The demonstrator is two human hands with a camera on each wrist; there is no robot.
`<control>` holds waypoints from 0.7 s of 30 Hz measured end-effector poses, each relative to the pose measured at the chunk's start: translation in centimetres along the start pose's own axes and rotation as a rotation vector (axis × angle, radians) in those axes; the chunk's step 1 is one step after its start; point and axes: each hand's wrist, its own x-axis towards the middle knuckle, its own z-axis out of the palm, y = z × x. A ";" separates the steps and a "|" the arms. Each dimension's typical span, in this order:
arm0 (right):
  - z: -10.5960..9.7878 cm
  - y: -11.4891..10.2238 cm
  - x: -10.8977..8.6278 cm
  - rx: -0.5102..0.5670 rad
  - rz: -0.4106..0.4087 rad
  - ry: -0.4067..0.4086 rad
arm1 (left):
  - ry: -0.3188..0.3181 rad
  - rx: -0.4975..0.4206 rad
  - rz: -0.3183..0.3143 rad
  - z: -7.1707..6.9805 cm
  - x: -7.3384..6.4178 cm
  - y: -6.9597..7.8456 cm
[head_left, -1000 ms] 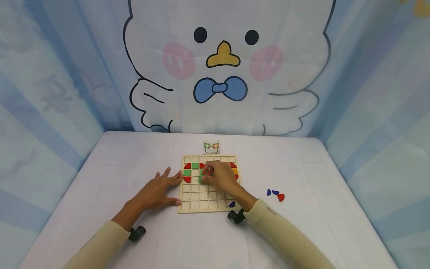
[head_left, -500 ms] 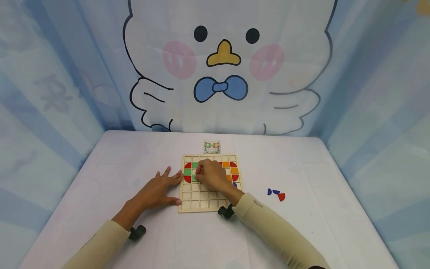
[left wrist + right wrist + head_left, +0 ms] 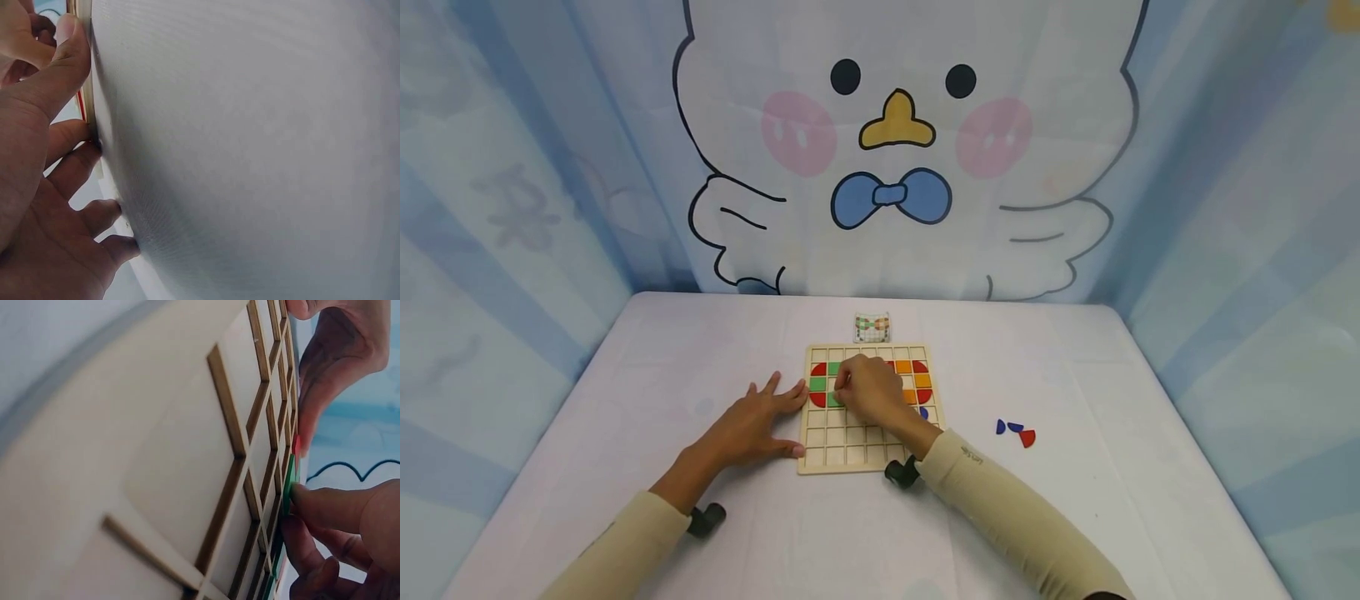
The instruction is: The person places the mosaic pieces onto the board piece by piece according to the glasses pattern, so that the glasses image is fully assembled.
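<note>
A square wooden grid board [image 3: 835, 458] lies on the table, with red quarter-round, green and orange square tiles in its upper rows. My left hand [image 3: 752, 427] rests at its left edge with fingers spread, thumb and fingertips touching the frame; the left wrist view shows the same hand [image 3: 56, 212] from below. Above the board's middle, my right hand [image 3: 871, 390] has curled fingers, with thumb and finger on a green square tile [image 3: 833, 400]. In the right wrist view the thumb tip meets the green tile [image 3: 288, 486] in the grid. My right hand hides the board's centre.
A small pattern card [image 3: 872, 328] stands behind the board. To the right lie two loose blue pieces [image 3: 1001, 427] and a red quarter-round piece [image 3: 1027, 437]. Another blue piece [image 3: 923, 412] is on the board's right side. A printed curtain [image 3: 895, 250] rises behind the table.
My right hand has moved left with the green tile, then stayed almost still over the last half second. The left hand has kept its place at the board's edge.
</note>
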 end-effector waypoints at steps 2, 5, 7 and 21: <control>0.0 0.1 0.0 0.006 -0.002 -0.002 | -0.002 0.002 0.000 0.1 0.0 0.0; -0.2 0.3 -0.2 0.035 -0.009 -0.010 | -0.004 0.008 -0.001 0.2 0.0 0.0; -0.6 0.5 -0.5 0.066 -0.012 -0.017 | -0.005 0.013 -0.003 0.2 0.0 0.0; -6.4 5.0 -5.0 0.116 0.072 0.063 | 0.008 0.011 -0.015 0.3 0.0 0.3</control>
